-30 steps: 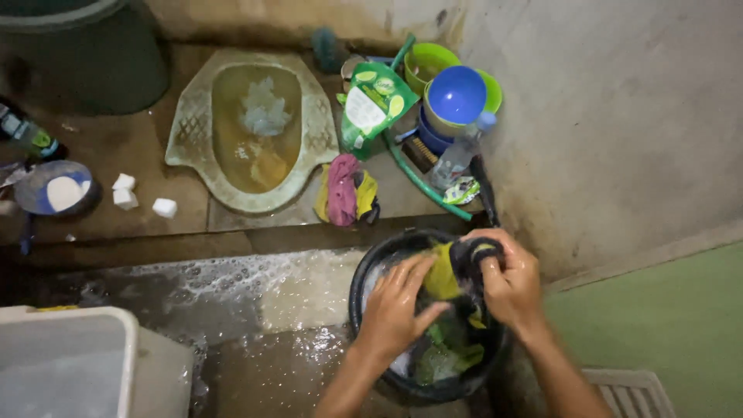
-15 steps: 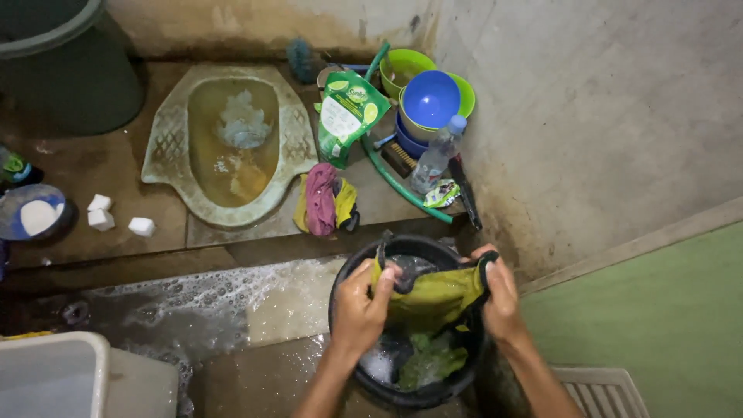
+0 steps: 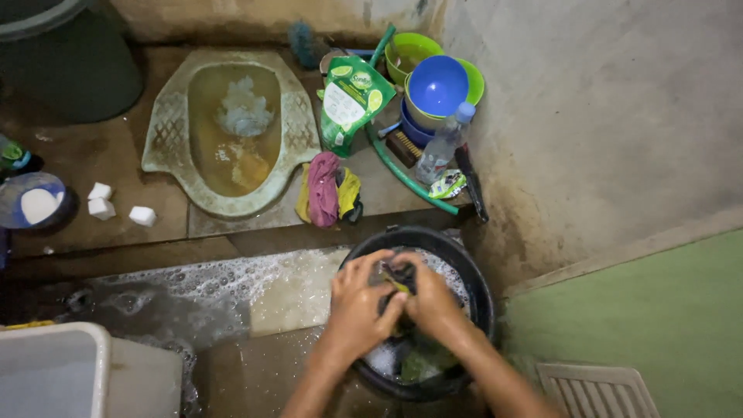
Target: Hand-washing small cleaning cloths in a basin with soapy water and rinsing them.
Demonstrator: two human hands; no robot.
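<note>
Two hands work together over one black bucket point(image 3: 476, 286) at lower centre of the frame. Left hand point(image 3: 357, 303) and right hand point(image 3: 432, 300) meet above the suds, fingers curled tight on one dark and yellow-green garment point(image 3: 396, 280), bunched between them and half sunk in soapy water. Judged step: scrubbing the cloth against itself; a next move would call for a firm two-handed grip and a fresh fold of fabric.

Count, left to right: one white bin point(image 3: 54, 371) at lower left; one round dish of white powder point(image 3: 35, 203); three white cubes point(image 3: 116, 205); one squat toilet pan point(image 3: 232, 128); one heap of pink and yellow cloth point(image 3: 326, 190); one green detergent pouch point(image 3: 352, 101); several stacked plastic bowls point(image 3: 437, 81), blue and green; one clear bottle point(image 3: 443, 143).
</note>
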